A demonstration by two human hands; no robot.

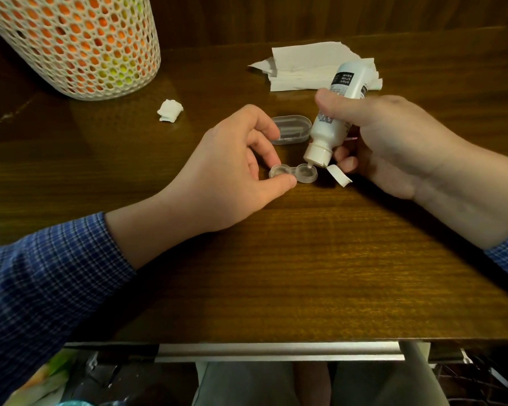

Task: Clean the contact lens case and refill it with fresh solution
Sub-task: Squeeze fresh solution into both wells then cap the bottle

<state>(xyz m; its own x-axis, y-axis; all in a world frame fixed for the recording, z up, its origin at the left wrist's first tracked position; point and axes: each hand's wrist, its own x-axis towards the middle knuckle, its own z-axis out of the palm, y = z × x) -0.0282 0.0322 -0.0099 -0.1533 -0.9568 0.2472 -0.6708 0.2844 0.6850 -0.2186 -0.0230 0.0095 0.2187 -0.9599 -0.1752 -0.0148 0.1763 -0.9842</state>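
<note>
Left grip [235, 168] pinches lens case [292, 173], mid-table [305, 259]. Right grip [393, 145] clamped on tilted solution bottle [332, 121], nozzle down at right well. Tissues [305, 68] near far edge.

Blue checked shirt sleeves [47, 276] cover both forearms.

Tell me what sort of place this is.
Probably a home desk or dresser: a dark wooden top with a wooden back panel, a mesh basket, and loose tissues beside the lens case.
</note>
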